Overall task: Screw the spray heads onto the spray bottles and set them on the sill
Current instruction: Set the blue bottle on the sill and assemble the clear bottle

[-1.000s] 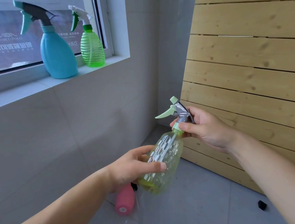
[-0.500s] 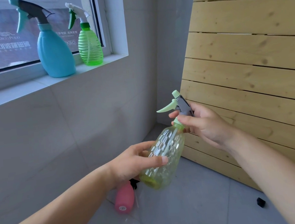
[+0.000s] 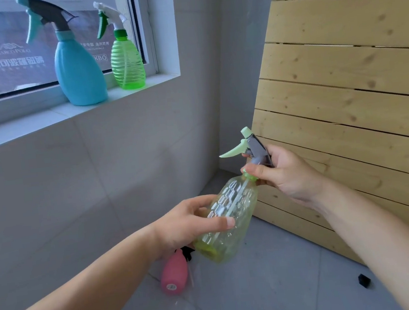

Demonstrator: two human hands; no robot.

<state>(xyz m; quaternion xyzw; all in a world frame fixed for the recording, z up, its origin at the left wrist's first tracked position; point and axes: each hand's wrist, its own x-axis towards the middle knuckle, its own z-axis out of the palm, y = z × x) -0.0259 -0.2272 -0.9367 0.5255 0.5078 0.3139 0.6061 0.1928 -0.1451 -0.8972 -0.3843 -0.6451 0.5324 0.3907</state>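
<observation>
With the left hand (image 3: 180, 223) clamped round the yellow bottle (image 3: 227, 218), right-hand fingers (image 3: 259, 172) pinching the spray head (image 3: 253, 149) collar should twist squarely, avoiding cross-threading.

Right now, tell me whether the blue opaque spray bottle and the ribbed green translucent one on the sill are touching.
Apart. The head view shows bare window frame between the blue bottle and green bottle.

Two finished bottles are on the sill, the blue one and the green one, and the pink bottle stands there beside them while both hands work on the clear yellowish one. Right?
Not quite. The head view shows the pink bottle lying on the floor below the left hand, not on the sill. The blue bottle and green bottle do stand there, and both hands, the right hand at the neck, hold the yellowish bottle.
</observation>
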